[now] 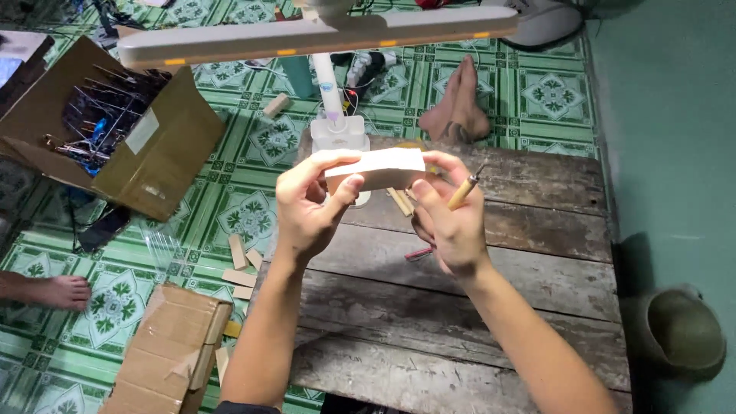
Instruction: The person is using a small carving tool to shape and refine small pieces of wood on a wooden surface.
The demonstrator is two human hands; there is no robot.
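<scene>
Left hand: we see the left hand [310, 203] raised above the table, thumb and fingers clamped on the left end of a pale wooden block [377, 169].
Right hand: the right hand [451, 218] grips the block's right end with its fingertips, and the same hand keeps a wooden-handled tool [465, 190] tucked against the palm, its tip pointing up and to the right.
Block: we find it held level between both hands, in the air, just in front of the lamp base [337, 138].
Table: a worn plank table [475, 314] lies under our hands; small wood strips [400, 201] rest on it behind the block.
Lamp: a white bar lamp [307, 37] spans the top of the view.
Floor: green patterned tiles [253, 207] carry an open cardboard box [153, 146] of wire parts at left, a closed carton [172, 349] nearer us, and scattered wood offcuts [239, 264].
Others: we note another person's foot [65, 291] at the left edge and feet [458, 103] beyond the table.
</scene>
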